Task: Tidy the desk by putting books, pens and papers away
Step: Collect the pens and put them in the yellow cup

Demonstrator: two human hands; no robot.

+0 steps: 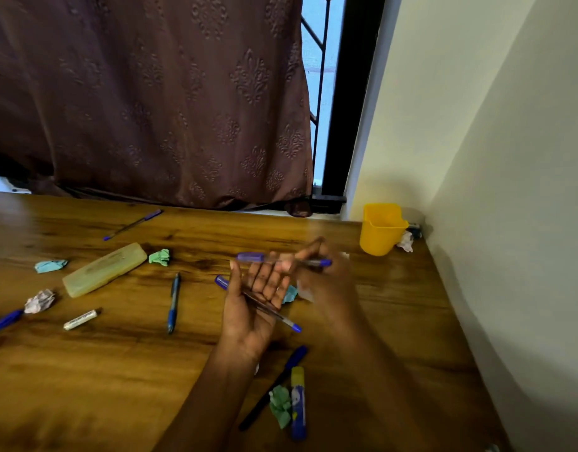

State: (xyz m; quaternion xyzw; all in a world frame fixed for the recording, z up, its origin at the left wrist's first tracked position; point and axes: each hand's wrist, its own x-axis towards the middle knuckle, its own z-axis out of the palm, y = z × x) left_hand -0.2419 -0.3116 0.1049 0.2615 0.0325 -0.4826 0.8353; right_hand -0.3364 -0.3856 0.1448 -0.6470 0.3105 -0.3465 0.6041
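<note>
My left hand [253, 308] is palm up over the wooden desk [118, 370], and a clear pen with blue cap [291, 323] lies across its palm. My right hand [330, 282], blurred, pinches a second blue-capped pen [250, 257] just above the left fingers. A blue pen [173, 303] lies on the desk left of my hands. Another pen [134, 224] rests near the far edge, and a dark marker [274, 384] lies near my forearm. The yellow cup [381, 230] stands in the far right corner.
A yellowish pencil case [103, 269] lies at the left. Several crumpled paper balls, green [160, 257], teal [50, 265] and white [40, 301], are scattered about. A glue stick [297, 402] and green paper wad [280, 407] sit near the front. A brown curtain hangs behind; a wall bounds the right.
</note>
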